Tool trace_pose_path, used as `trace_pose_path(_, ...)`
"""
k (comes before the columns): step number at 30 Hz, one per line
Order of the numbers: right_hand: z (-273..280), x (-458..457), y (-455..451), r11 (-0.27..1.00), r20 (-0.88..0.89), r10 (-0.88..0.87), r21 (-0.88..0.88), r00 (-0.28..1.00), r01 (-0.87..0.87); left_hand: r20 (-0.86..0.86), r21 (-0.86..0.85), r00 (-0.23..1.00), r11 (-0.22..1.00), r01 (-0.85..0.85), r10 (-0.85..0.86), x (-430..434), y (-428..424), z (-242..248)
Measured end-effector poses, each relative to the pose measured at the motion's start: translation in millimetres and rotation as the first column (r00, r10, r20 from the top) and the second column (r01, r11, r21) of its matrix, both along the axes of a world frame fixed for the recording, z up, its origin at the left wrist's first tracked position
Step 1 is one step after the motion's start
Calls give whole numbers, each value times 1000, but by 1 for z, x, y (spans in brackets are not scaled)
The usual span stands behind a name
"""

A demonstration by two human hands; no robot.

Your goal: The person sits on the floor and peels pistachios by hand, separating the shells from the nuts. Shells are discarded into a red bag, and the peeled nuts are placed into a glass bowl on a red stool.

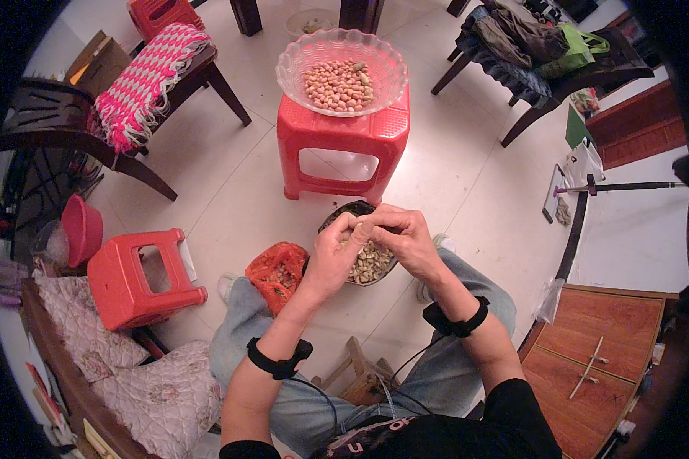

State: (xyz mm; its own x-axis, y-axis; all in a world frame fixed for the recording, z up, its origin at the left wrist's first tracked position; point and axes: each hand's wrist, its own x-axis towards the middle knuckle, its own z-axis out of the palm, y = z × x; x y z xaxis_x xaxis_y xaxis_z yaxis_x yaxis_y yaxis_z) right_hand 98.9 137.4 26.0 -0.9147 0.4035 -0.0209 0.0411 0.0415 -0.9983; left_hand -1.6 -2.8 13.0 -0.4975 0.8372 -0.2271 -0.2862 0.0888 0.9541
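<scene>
My left hand [334, 258] and my right hand [405, 238] meet at the fingertips over a dark bowl [327, 221] on the floor. Their thumbs and forefingers are pinched together; whatever lies between them is too small and covered to make out. Below the hands, the bowl holds many broken peanut shells [370, 265]. To its left sits an open red plastic bag [261, 267] with peanuts inside. Beyond my hands, a clear scalloped bowl [393, 72] of shelled peanuts [336, 86], with a few unshelled ones, stands on a red plastic stool [339, 137].
Another red plastic stool [143, 278] lies tipped at the left, near a quilted floral cover [161, 396]. A chair with a pink-and-white knitted cloth [152, 86] stands far left. Clothes [505, 40] lie on a chair at far right. A wooden cabinet [594, 367] is near right.
</scene>
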Motion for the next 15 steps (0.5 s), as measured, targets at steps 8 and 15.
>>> trace_pose_path(8, 1, -4, -7, 988, 11, -120, -97, 993, 121, 376, 52, 926, 997, -62, 38, 4, 2, 6)
trace_pose_path(15, -2, -7, -23, 967, -13, -247, -69, 969, 246, 177, 40, 975, 989, -145, 136, 11, 5, -4)
